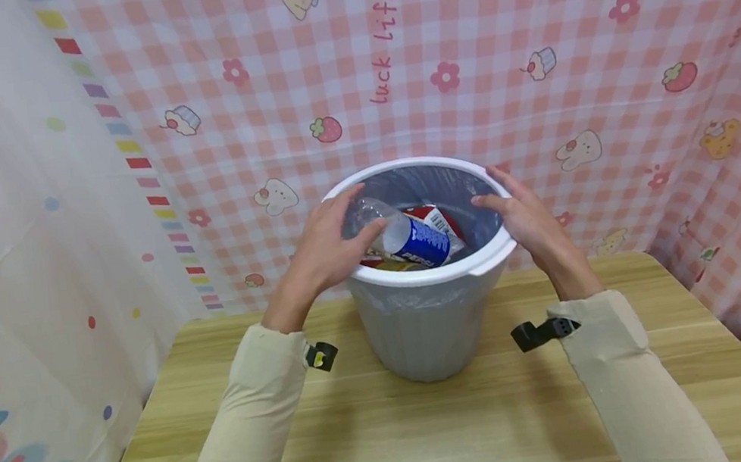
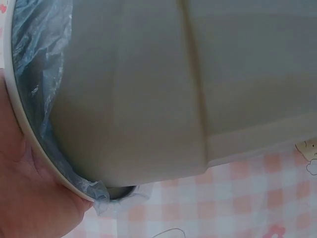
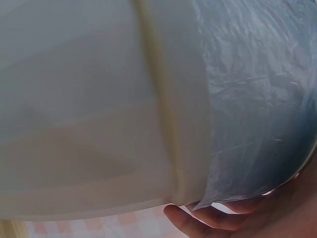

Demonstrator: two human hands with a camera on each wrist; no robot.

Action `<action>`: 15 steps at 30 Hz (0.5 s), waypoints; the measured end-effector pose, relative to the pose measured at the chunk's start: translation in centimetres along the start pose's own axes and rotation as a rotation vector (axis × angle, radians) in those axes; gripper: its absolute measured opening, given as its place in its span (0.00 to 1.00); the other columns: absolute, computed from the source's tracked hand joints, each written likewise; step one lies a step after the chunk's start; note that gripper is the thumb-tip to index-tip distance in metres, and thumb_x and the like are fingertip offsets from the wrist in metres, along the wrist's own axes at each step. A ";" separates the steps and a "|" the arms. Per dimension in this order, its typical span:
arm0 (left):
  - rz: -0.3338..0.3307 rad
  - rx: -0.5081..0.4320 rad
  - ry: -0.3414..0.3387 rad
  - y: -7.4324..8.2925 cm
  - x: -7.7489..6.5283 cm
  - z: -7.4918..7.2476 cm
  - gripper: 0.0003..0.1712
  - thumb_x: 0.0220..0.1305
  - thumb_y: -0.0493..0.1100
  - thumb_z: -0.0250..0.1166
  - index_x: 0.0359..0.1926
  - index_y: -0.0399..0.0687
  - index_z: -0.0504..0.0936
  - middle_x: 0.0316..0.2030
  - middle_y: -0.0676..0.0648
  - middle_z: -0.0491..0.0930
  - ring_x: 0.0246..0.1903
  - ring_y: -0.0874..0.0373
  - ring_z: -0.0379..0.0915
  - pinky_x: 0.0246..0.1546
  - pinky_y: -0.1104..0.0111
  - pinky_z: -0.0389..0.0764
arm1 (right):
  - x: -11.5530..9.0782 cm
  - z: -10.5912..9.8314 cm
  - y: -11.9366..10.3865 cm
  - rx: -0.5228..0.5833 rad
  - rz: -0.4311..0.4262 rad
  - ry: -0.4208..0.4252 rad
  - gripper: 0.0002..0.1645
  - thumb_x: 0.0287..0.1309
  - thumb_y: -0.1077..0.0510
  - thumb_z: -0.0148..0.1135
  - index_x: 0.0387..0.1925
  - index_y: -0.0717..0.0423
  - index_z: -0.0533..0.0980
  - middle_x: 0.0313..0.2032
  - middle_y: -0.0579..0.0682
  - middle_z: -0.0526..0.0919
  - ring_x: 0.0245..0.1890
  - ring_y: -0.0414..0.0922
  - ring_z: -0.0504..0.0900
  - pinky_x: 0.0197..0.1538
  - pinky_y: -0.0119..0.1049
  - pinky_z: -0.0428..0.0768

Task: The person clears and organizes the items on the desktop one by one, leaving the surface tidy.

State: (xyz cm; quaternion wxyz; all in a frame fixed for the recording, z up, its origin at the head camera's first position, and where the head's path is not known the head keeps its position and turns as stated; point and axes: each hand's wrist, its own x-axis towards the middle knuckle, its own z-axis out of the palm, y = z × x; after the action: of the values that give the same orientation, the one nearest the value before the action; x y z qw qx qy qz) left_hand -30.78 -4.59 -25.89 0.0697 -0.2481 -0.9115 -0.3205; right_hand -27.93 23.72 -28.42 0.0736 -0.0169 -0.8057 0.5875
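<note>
A grey trash can with a white rim stands upright on the wooden table. A thin plastic bag lines it and folds down outside under the rim. My left hand rests over the left side of the rim, thumb and index finger spread above the opening. On the opposite side my right hand grips the rim, its thumb inside and fingers against the outer wall. Within lies a clear plastic bottle with a blue label, on top of other litter in red and yellow.
The wooden table reaches back to a pink checked curtain. A white patterned curtain hangs at the left, and checked cloth closes the right side. Black straps stick out from the cuffs.
</note>
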 end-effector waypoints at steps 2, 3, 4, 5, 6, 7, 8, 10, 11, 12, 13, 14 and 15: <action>0.004 -0.031 0.013 -0.2 -0.1 0.0 0.40 0.68 0.62 0.58 0.76 0.58 0.58 0.74 0.46 0.59 0.73 0.49 0.50 0.70 0.46 0.57 | 0.1 0.0 0.1 -0.005 -0.001 -0.004 0.44 0.71 0.49 0.52 0.79 0.46 0.43 0.66 0.62 0.71 0.35 0.49 0.87 0.32 0.32 0.83; 0.006 -0.045 0.019 -0.2 -0.2 0.0 0.40 0.68 0.62 0.58 0.75 0.59 0.58 0.74 0.47 0.59 0.73 0.49 0.50 0.69 0.46 0.58 | 0.2 -0.1 0.2 -0.005 -0.001 -0.005 0.44 0.71 0.49 0.52 0.79 0.46 0.42 0.66 0.62 0.71 0.36 0.49 0.87 0.33 0.33 0.83; 0.010 -0.057 0.025 -0.3 -0.3 0.0 0.39 0.68 0.61 0.58 0.75 0.59 0.59 0.74 0.46 0.59 0.73 0.50 0.51 0.69 0.46 0.59 | 0.2 -0.1 0.2 -0.008 -0.002 -0.007 0.44 0.71 0.49 0.52 0.79 0.46 0.42 0.67 0.62 0.70 0.36 0.47 0.87 0.34 0.33 0.83; 0.016 -0.066 0.032 -0.4 -0.3 0.0 0.39 0.68 0.60 0.59 0.75 0.59 0.59 0.74 0.47 0.59 0.72 0.50 0.51 0.68 0.46 0.59 | 0.2 -0.2 0.2 -0.006 -0.004 -0.010 0.45 0.71 0.48 0.52 0.79 0.46 0.41 0.68 0.63 0.69 0.37 0.46 0.87 0.36 0.33 0.83; 0.026 -0.073 0.037 -0.4 -0.4 0.0 0.39 0.68 0.59 0.59 0.75 0.59 0.59 0.73 0.46 0.59 0.72 0.49 0.52 0.68 0.46 0.60 | 0.2 -0.3 0.3 -0.008 -0.004 -0.010 0.45 0.71 0.48 0.51 0.79 0.46 0.41 0.68 0.63 0.68 0.36 0.44 0.86 0.36 0.32 0.83; 0.035 -0.079 0.043 -0.5 -0.4 0.0 0.38 0.68 0.58 0.60 0.75 0.59 0.59 0.73 0.45 0.60 0.72 0.49 0.52 0.68 0.46 0.60 | 0.2 -0.5 0.3 -0.015 -0.004 -0.008 0.46 0.71 0.47 0.51 0.79 0.46 0.40 0.71 0.62 0.63 0.37 0.42 0.86 0.37 0.32 0.83; 0.046 -0.086 0.050 -0.6 -0.5 0.0 0.38 0.68 0.57 0.60 0.75 0.58 0.60 0.72 0.45 0.61 0.71 0.49 0.53 0.68 0.46 0.61 | 0.2 -0.6 0.4 -0.020 -0.004 -0.004 0.46 0.71 0.47 0.51 0.79 0.45 0.39 0.74 0.60 0.58 0.38 0.41 0.86 0.38 0.31 0.83; 0.066 -0.096 0.068 -0.9 -0.7 -0.1 0.37 0.67 0.56 0.61 0.74 0.58 0.61 0.71 0.44 0.62 0.70 0.48 0.55 0.67 0.46 0.61 | 0.2 -0.7 0.4 -0.033 -0.005 0.005 0.46 0.71 0.45 0.50 0.79 0.45 0.38 0.77 0.55 0.48 0.40 0.43 0.86 0.42 0.31 0.82; 0.074 -0.104 0.079 -1.0 -0.8 -0.1 0.37 0.67 0.55 0.61 0.74 0.57 0.62 0.71 0.44 0.63 0.70 0.47 0.57 0.67 0.46 0.62 | 0.2 -0.8 0.4 -0.032 -0.003 0.007 0.47 0.71 0.45 0.50 0.79 0.44 0.37 0.78 0.52 0.43 0.44 0.45 0.86 0.46 0.32 0.81; 0.080 -0.113 0.089 -1.2 -0.9 -0.2 0.37 0.67 0.55 0.62 0.73 0.56 0.62 0.70 0.43 0.64 0.69 0.47 0.58 0.67 0.46 0.62 | 0.1 -0.8 0.4 -0.034 -0.004 0.008 0.47 0.71 0.45 0.50 0.79 0.45 0.35 0.79 0.49 0.38 0.52 0.46 0.83 0.54 0.34 0.78; 0.081 -0.120 0.099 -1.4 -1.0 -0.2 0.37 0.67 0.55 0.62 0.73 0.56 0.63 0.70 0.44 0.64 0.69 0.47 0.58 0.67 0.46 0.63 | 0.1 -0.8 0.5 -0.030 -0.002 0.009 0.48 0.71 0.45 0.50 0.79 0.45 0.35 0.79 0.47 0.34 0.60 0.48 0.78 0.62 0.36 0.73; 0.081 -0.131 0.109 -1.5 -1.2 -0.3 0.36 0.67 0.55 0.62 0.73 0.55 0.63 0.70 0.44 0.64 0.68 0.47 0.59 0.66 0.46 0.63 | 0.1 -0.8 0.4 -0.019 0.000 0.007 0.48 0.71 0.45 0.50 0.79 0.46 0.34 0.79 0.47 0.34 0.65 0.49 0.73 0.67 0.39 0.68; 0.084 -0.144 0.120 -1.7 -1.3 -0.4 0.36 0.67 0.55 0.62 0.73 0.55 0.64 0.69 0.43 0.65 0.68 0.47 0.60 0.66 0.47 0.64 | 0.1 -0.8 0.4 -0.008 0.004 0.006 0.49 0.71 0.45 0.50 0.79 0.46 0.33 0.79 0.47 0.34 0.69 0.50 0.66 0.71 0.41 0.63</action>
State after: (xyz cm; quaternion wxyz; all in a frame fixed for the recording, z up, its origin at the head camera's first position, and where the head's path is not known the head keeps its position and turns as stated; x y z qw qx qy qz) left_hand -30.47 -6.50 -26.91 0.1196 -0.2709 -0.8691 -0.3963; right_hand -27.97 24.60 -28.60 0.0748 -0.0204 -0.8077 0.5845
